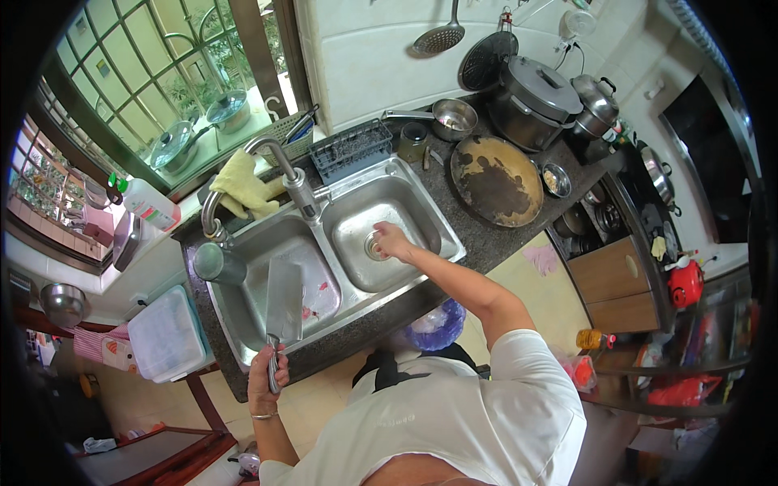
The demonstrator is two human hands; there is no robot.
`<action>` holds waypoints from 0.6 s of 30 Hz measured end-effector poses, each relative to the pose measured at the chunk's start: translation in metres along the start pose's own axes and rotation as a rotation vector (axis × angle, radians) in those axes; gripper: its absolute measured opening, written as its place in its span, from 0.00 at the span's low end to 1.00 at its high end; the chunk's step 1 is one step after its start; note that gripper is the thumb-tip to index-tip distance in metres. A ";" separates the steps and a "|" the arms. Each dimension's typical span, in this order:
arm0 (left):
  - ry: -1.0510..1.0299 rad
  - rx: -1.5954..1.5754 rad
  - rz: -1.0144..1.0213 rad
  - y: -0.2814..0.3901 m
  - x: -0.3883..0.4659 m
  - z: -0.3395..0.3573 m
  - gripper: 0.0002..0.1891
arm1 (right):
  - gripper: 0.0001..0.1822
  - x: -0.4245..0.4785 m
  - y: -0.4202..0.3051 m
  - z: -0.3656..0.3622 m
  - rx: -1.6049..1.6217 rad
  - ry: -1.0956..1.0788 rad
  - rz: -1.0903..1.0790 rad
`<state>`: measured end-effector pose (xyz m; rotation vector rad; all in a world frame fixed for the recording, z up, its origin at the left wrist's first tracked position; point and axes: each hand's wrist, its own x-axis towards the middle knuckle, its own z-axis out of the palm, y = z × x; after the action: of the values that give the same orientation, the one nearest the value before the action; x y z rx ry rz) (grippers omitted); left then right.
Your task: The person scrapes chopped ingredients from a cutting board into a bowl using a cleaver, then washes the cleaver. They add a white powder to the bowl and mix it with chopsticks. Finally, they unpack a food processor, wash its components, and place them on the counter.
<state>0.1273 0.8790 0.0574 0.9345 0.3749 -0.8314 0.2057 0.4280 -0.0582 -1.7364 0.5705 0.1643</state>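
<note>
A cleaver (pixel 284 301) is gripped by its metal handle in my left hand (pixel 262 373), at the front edge of the sink. Its broad blade points away from me over the left basin (pixel 246 319), where small red scraps (pixel 309 313) lie on the bottom. My right hand (pixel 392 242) reaches down into the right basin (pixel 414 209), over the drain (pixel 370 246). The fingers partly cover that drain; whether they hold anything is unclear. Between the basins rises a steel faucet (pixel 301 189), its curved neck turned toward the left.
Yellow cloth gloves (pixel 243 182) hang over the faucet neck. A green-tinted cup (pixel 220 265) stands at the left basin's edge. Right of the sink, the counter holds a worn round board (pixel 498 182), a small saucepan (pixel 456 119) and a pressure cooker (pixel 535 103). Below is a purple-lined bin (pixel 439 328).
</note>
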 end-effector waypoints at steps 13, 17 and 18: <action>0.223 0.043 0.165 -0.098 0.034 0.156 0.19 | 0.30 0.162 -0.014 -0.152 0.696 0.175 -0.009; 0.261 -0.023 0.163 -0.126 0.053 0.195 0.18 | 0.37 0.181 -0.011 -0.156 0.668 0.116 -0.036; 0.274 -0.041 0.149 -0.132 0.056 0.204 0.18 | 0.38 0.181 -0.010 -0.158 0.661 0.099 -0.024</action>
<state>0.0500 0.6415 0.0640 1.0280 0.5502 -0.5584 0.3368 0.2282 -0.0828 -1.1102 0.5925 -0.1211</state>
